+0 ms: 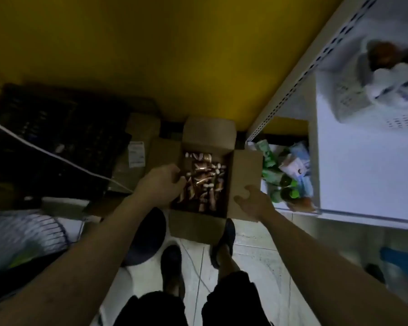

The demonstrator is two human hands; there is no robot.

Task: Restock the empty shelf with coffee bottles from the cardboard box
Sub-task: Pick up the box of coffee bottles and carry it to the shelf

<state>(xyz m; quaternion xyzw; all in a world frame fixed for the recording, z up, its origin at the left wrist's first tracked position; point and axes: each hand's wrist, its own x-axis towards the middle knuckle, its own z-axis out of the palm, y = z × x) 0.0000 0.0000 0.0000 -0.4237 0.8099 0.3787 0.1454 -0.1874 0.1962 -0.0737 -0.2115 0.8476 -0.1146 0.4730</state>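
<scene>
An open cardboard box stands on the floor in front of my feet, flaps spread out. Inside lie several small brown coffee bottles with white caps, heaped loosely. My left hand hovers over the box's left edge, fingers curled at the bottles; whether it grips one is not visible. My right hand is spread with its fingers apart over the right flap and holds nothing. The white shelf on the right has a bare surface.
A white basket with packs sits at the shelf's back. Colourful packets lie on the lower level beside the box. Dark crates and another carton stand left. A white fan is near my left arm. A yellow wall rises behind.
</scene>
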